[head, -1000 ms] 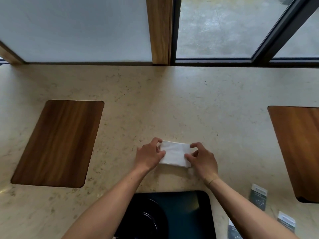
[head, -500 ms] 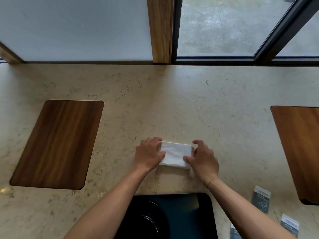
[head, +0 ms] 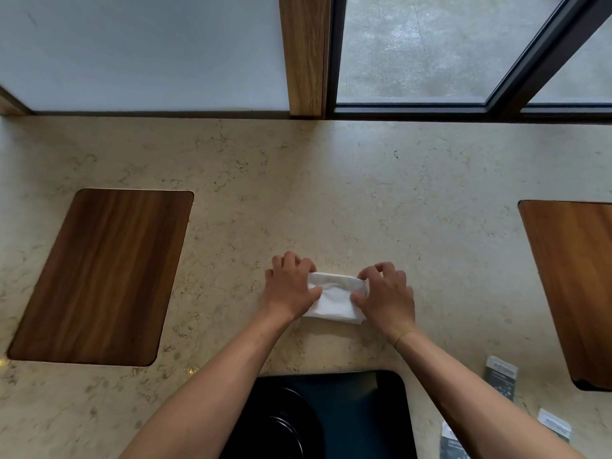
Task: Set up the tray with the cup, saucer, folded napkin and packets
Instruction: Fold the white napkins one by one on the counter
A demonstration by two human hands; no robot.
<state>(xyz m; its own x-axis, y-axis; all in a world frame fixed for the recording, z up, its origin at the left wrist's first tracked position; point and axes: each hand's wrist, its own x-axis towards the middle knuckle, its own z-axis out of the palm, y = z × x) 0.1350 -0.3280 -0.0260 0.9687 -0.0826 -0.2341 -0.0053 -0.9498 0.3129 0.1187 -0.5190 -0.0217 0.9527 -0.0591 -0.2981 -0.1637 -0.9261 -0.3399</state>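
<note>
The napkin is showing plain white; the tray at the counter's near edge is showing glossy black, and the round saucer on it is showing black too; the counter is showing pale beige stone with faint grey-brown veining and specks; the two inset panels, toward the left edge and at the right edge, are showing dark to reddish brown wood grain; the packets near the near-right corner are showing grey with white ends and small pale print.

Marble counter w/ two wood insets: one left, one right. Far edge: wood post, window.
</note>
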